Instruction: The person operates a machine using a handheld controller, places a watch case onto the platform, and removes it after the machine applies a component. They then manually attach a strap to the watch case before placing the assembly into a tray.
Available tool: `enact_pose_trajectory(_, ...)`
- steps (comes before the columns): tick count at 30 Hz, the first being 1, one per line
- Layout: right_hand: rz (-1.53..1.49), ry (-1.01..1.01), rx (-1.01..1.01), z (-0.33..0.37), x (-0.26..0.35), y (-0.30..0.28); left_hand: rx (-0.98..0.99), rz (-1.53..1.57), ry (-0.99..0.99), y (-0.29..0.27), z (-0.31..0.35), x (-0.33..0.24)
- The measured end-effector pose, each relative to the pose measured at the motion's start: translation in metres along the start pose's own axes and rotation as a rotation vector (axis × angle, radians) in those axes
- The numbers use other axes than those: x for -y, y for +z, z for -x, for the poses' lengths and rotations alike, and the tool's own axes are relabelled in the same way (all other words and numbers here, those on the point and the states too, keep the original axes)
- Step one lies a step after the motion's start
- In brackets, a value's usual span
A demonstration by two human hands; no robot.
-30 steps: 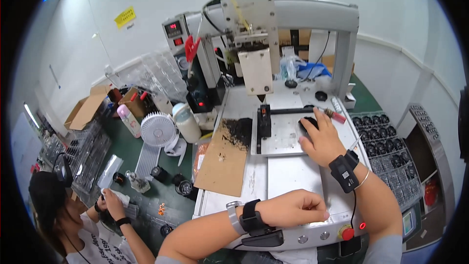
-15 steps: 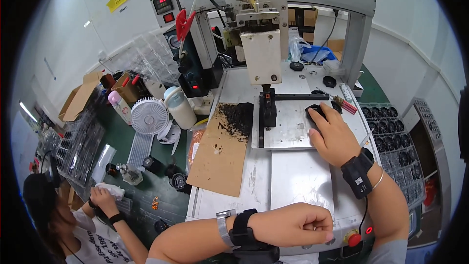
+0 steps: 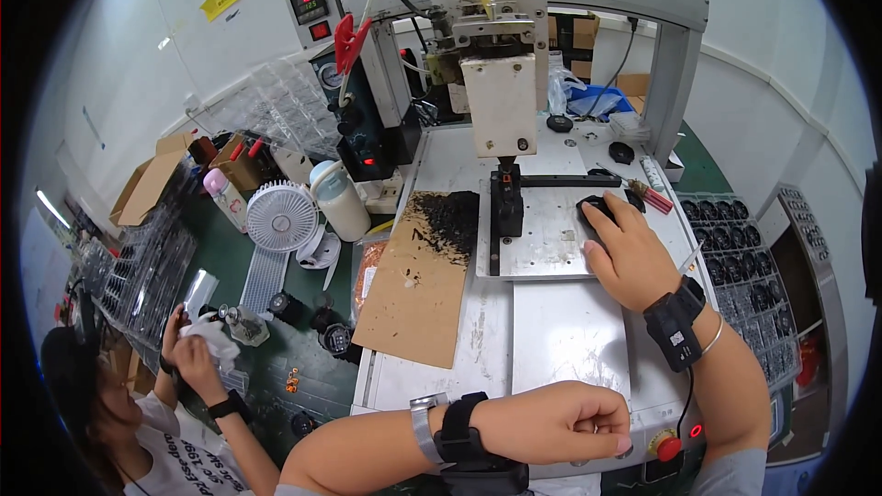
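My right hand point(image 3: 630, 257) lies over a black round part point(image 3: 599, 211) on the metal plate point(image 3: 551, 255) of a bench machine. Its fingers are stretched out on the part and partly cover it; the thumb stands apart from the index finger. Close to the machine's front edge, my left hand point(image 3: 556, 421) has its fingers curled in with nothing visible in them. The left thumb points right, beside a round button point(image 3: 624, 445). A black block-shaped part point(image 3: 506, 204) stands at the plate's left, under the tip of the machine head point(image 3: 502, 106).
Cardboard point(image 3: 413, 312) with black scraps lies left of the plate. Red-handled tools point(image 3: 654, 202) lie behind my right hand; trays of black rings point(image 3: 735, 262) stand at right. A red knob point(image 3: 667, 447) sits in front. A co-worker's hands point(image 3: 197, 363) hold white cloth at left.
The machine head has shifted slightly right. The co-worker has raised both hands with the white cloth toward a small glass bottle. My own hands have hardly moved.
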State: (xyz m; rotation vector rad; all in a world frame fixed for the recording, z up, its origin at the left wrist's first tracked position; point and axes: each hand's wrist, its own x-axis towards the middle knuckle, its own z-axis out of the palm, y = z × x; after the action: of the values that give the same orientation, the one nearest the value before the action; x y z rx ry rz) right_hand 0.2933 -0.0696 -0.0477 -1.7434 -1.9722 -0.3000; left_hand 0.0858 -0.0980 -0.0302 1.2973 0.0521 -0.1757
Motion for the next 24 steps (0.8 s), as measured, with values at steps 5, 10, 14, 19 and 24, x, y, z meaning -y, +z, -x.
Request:
enact_pose_trajectory(5,0.0,-0.001,0.01,-0.001,0.001,0.001,-0.003,0.009,0.006,-0.002,0.0,0.003)
enact_pose_trajectory(10,-0.007,-0.005,0.004,0.0,0.001,-0.002,-0.004,0.012,-0.035,0.0,0.0,0.002)
enact_pose_trajectory(14,-0.025,0.01,0.054,-0.001,0.003,-0.004,-0.026,0.003,0.033,0.0,-0.002,0.011)
enact_pose_trajectory(19,-0.012,0.008,0.059,-0.002,0.002,-0.004,-0.046,0.014,0.098,0.002,-0.003,0.011)
enact_pose_trajectory(24,-0.013,0.009,0.059,-0.002,0.001,-0.003,-0.046,0.015,0.086,0.002,-0.004,0.01)
